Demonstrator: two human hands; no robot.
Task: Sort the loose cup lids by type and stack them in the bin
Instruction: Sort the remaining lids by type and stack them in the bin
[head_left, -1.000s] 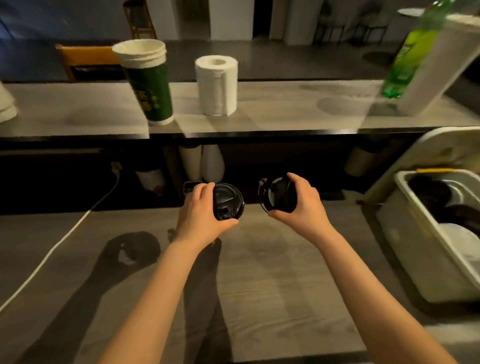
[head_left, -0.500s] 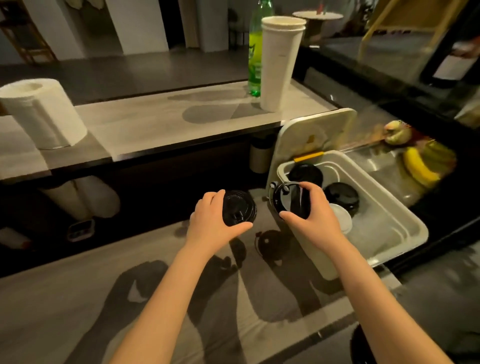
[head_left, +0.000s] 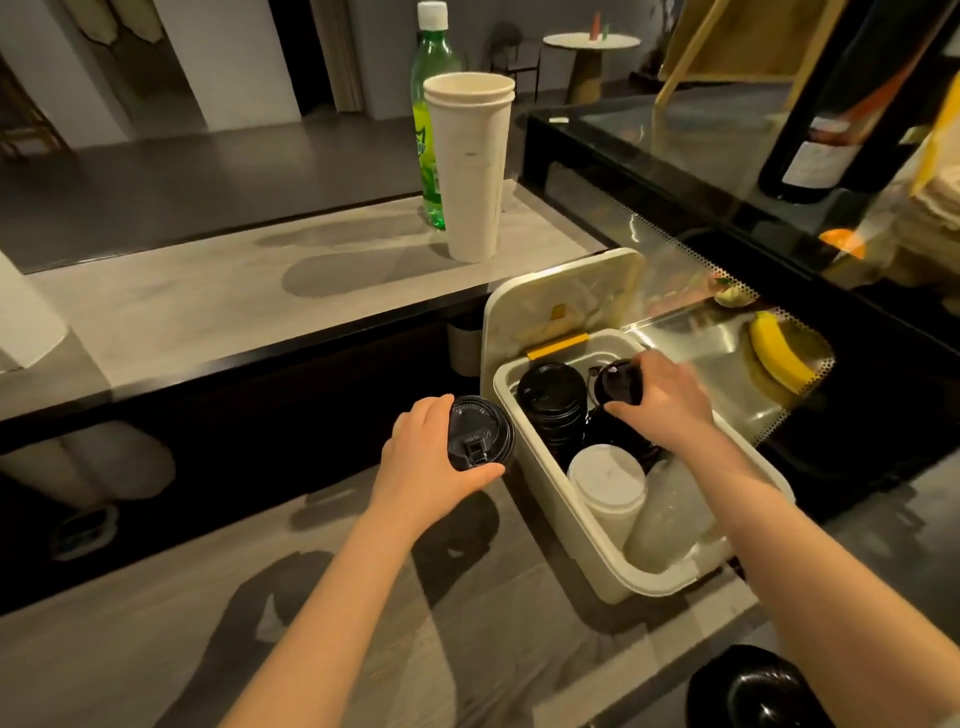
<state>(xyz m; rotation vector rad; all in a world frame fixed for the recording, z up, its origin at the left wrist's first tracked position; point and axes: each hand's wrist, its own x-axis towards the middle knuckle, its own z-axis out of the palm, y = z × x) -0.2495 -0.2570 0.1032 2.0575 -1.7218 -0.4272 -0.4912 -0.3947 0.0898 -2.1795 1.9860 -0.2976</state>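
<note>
My left hand (head_left: 426, 462) grips a black cup lid (head_left: 479, 434) just left of the white bin (head_left: 540, 467). Over the bin's far half, my right hand (head_left: 667, 402) holds a second black lid (head_left: 615, 382) tilted on edge. Inside the bin a tall stack of black lids (head_left: 551, 405) stands at the far left. More black lids lie under my right hand. A stack of white lids (head_left: 608, 480) sits in the middle, with clear lids (head_left: 670, 514) leaning at the near end.
The bin's hinged cover (head_left: 563, 304) stands open behind it. A stack of white paper cups (head_left: 470, 166) and a green bottle (head_left: 431, 119) are on the raised counter. A glass display case with a banana (head_left: 779, 348) is at the right. A black object (head_left: 753, 691) lies at the bottom right.
My view turned right toward the bin. My right hand carried its lid from the bin's near-left rim to above the bin's far half. My left hand followed toward the bin's left wall.
</note>
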